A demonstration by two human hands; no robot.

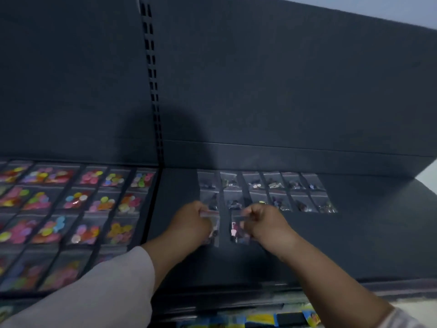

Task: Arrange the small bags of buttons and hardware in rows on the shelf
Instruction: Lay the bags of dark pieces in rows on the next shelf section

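Observation:
Two rows of small clear bags of dark hardware (267,191) lie on the dark shelf (354,233), toward its back. In front of them, my left hand (191,223) pinches the top edge of a small clear bag (212,229) that lies at the left end of a third row. My right hand (264,222) pinches the top of a second bag (237,229) with pink and pale pieces, just right of the first. Both bags look blurred and lie close to the shelf surface; I cannot tell whether they touch it.
The neighbouring shelf section on the left holds several rows of bags with bright coloured buttons (78,204). A slotted upright (153,95) divides the sections. A dark back panel (283,79) rises behind. Colourful packets (260,319) show on a lower level below the shelf's front edge.

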